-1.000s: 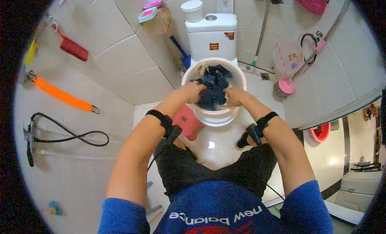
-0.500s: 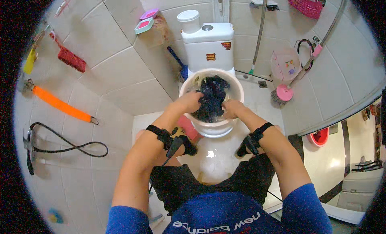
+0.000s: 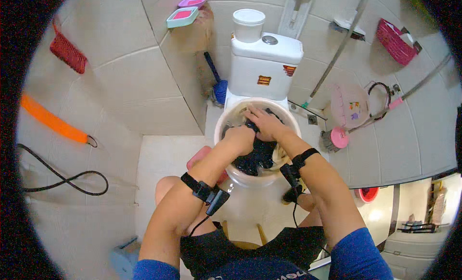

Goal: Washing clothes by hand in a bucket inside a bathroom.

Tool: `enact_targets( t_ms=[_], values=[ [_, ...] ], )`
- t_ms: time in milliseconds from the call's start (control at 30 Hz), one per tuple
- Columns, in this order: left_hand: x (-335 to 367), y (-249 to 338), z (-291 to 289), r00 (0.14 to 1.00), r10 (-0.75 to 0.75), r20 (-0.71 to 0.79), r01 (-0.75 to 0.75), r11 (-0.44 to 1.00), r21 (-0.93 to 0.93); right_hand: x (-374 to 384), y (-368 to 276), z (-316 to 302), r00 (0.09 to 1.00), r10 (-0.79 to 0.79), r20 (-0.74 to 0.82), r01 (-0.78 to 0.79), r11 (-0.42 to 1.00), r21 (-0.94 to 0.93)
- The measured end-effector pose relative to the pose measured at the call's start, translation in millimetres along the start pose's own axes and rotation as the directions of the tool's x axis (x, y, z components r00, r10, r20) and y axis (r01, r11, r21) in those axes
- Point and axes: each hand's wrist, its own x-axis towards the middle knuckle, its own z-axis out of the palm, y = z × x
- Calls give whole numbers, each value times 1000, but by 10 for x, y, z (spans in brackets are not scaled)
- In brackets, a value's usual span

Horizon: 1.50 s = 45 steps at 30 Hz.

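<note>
Here, seen from above in a tiled bathroom:
Cloth: a dark, wet garment (image 3: 257,155) lies bunched in a white basin (image 3: 222,126) on the floor, just in front of the toilet (image 3: 262,68).
Long axis: the bundle runs from the far rim of the basin toward the person's knees, with no clear pointed end.
Left hand: the left hand (image 3: 240,138) is balled into a fist, its grip clamped on a fold of the cloth at the basin's left side.
Right hand: the right hand (image 3: 264,122) lies palm down over the far part of the cloth, fingers spread and curled onto it; whether this grip is clamped on the fabric cannot be told.
Wrists: each forearm wears a black band with a small black box and a thin cable.
Around: a pink stool (image 3: 204,157) peeks out beside the basin's left edge, partly hidden by the left forearm. A blue toilet brush (image 3: 219,87) leans in the corner left of the toilet. A white tub (image 3: 248,24) stands on the cistern. A round pink scrubbing brush (image 3: 336,138) lies on the floor to the right, and a pale pink dustpan (image 3: 351,107) rests against the wall behind it.
In the way: the forearms cross over the near rim, covering part of the basin.
Look: the cloth is near black, crumpled and glossy with water.
</note>
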Motion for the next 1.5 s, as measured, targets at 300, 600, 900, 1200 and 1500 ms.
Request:
enact_targets(
  t_ms=[300,600,900,1200,1500],
  values=[
    [-1,-358,-136,998,55,-34,-58,994,-91,-177,-16,-138,977,132,166,-156,977,142],
    [113,-404,-99,995,94,44,-90,991,-103,-679,-225,-140,996,50,76,-45,996,-74],
    [221,-483,119,991,126,51,-120,987,-108,-432,-243,643,925,213,314,-145,963,-226],
    [373,-330,11,981,178,74,-172,982,-81,-430,570,1346,856,399,330,-422,906,-1],
    [159,-504,-23,981,174,85,-167,983,-76,-847,-424,72,872,334,359,-296,942,-158]
  ],
)
